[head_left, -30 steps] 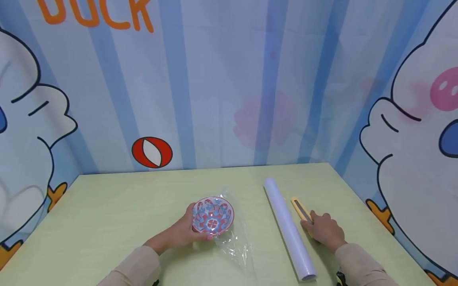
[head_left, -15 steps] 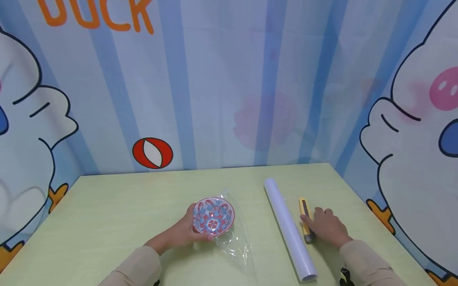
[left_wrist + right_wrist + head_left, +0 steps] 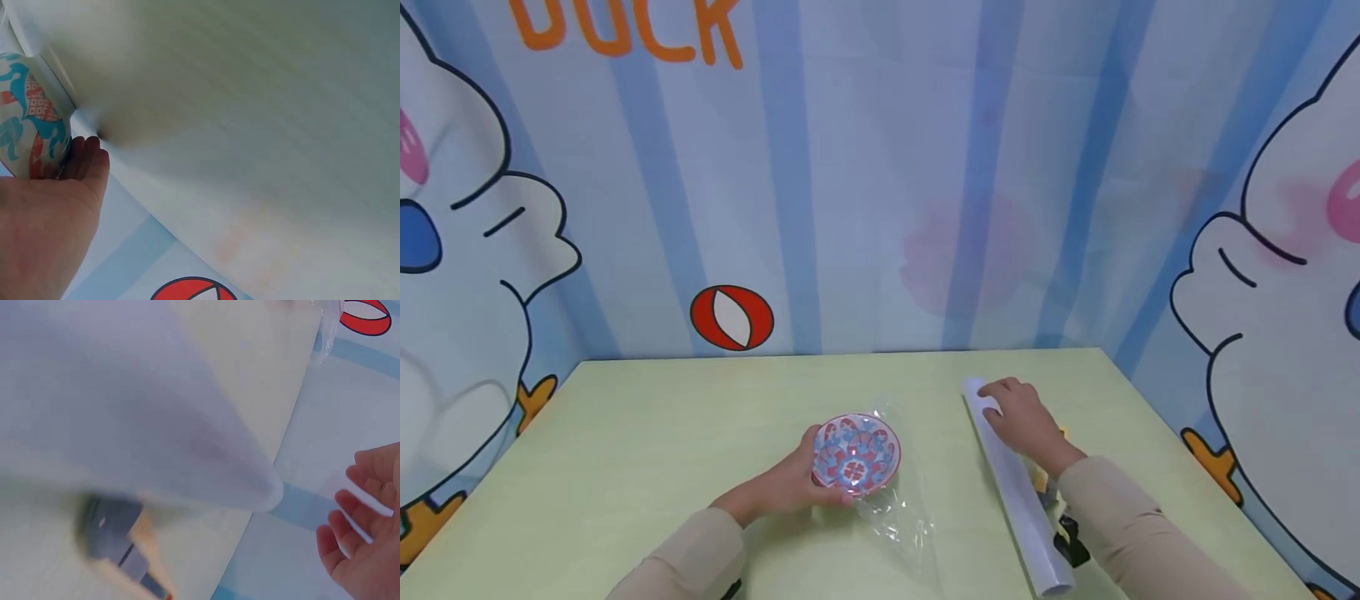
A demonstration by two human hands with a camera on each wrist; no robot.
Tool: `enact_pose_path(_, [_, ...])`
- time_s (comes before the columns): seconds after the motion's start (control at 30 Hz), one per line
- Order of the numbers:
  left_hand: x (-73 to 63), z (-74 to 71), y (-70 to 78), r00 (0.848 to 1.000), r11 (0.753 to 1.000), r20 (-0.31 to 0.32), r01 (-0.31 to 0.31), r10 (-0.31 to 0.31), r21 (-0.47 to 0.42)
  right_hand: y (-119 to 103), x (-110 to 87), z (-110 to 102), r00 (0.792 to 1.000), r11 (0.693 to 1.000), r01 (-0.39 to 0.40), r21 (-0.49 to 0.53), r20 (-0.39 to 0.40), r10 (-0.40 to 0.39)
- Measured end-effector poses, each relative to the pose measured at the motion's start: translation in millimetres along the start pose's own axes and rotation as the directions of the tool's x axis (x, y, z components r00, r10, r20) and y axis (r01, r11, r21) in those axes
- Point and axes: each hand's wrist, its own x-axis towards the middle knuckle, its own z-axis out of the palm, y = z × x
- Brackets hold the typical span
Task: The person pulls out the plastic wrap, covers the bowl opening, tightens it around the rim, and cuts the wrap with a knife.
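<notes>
A small bowl (image 3: pixel 856 454) with a red and blue flower pattern is tilted so its inside faces me. My left hand (image 3: pixel 790 479) grips it by its left side; the left wrist view shows the bowl's patterned outer wall (image 3: pixel 31 119) against the fingers. My right hand (image 3: pixel 1021 417) is over the far end of a long white roll (image 3: pixel 1017 508), its fingers loosely bent and holding nothing. Just right of the roll lies a yellow utility knife (image 3: pixel 1040 481), mostly hidden under my right forearm; its dark grey end (image 3: pixel 112 528) shows in the right wrist view.
Crumpled clear plastic (image 3: pixel 898 521) lies beside and under the bowl. The pale green table (image 3: pixel 685 417) ends at a blue striped backdrop (image 3: pixel 880 167) with cartoon ducks on both sides. A black strap (image 3: pixel 1071 542) hangs at my right wrist.
My right hand turned the utility knife more upright, let go of it, and moved left and away from me over the white roll. The left hand keeps its hold on the bowl.
</notes>
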Motion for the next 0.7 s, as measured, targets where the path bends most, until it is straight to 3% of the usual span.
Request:
enact_pose_path(0.33, [0.6, -6.2, 2.7, 0.996, 0.998, 0.058, 0.06, -0.061, 0.005, -32.6, 45.7, 38.3, 0.983, 0.985, 0.169, 0.022, 0.067, -0.17])
enact_pose_path(0.53, [0.5, -6.2, 1.3, 0.996, 0.998, 0.056, 0.064, -0.064, -0.001, -55.2, 61.9, 63.8, 0.972, 0.983, 0.182, -0.015, 0.151, -0.178])
enact_pose_path(0.7, [1.3, -5.3, 0.9, 0.996, 0.998, 0.069, 0.06, -0.06, 0.002, -68.2, 68.9, 74.5, 0.965, 0.986, 0.158, 0.061, 0.2, -0.167])
